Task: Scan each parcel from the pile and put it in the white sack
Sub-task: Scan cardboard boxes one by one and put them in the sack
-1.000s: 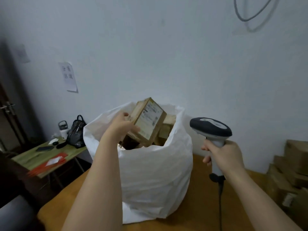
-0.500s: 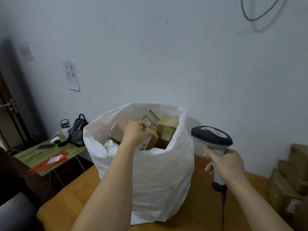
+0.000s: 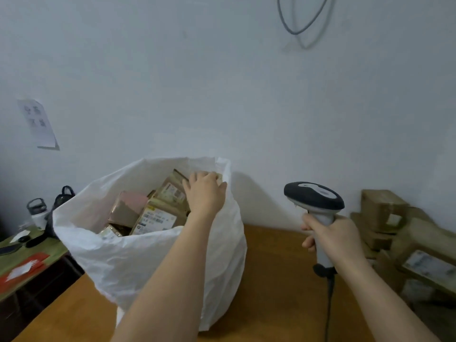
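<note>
The white sack [image 3: 148,262] stands open on the wooden table [image 3: 274,280], filled with several cardboard parcels; a labelled one [image 3: 158,219] lies on top near the front. My left hand [image 3: 204,192] reaches into the sack's far right side, its fingers laid flat on a brown parcel [image 3: 176,180] by the rim. To the right of the sack, my right hand [image 3: 332,239] grips the handle of a grey and black barcode scanner [image 3: 313,197], held upright with its cord hanging down. The pile of brown parcels [image 3: 385,213] is stacked at the right edge against the wall.
A low green side table [image 3: 14,257] at the left holds a white bottle [image 3: 39,214], a black bag [image 3: 60,203], red envelopes [image 3: 23,267] and a dark phone. A paper notice [image 3: 37,123] hangs on the white wall behind.
My left hand lowered the labelled parcel into the sack, let it go, then moved right onto a parcel by the rim. The view turned right, showing more of the pile.
</note>
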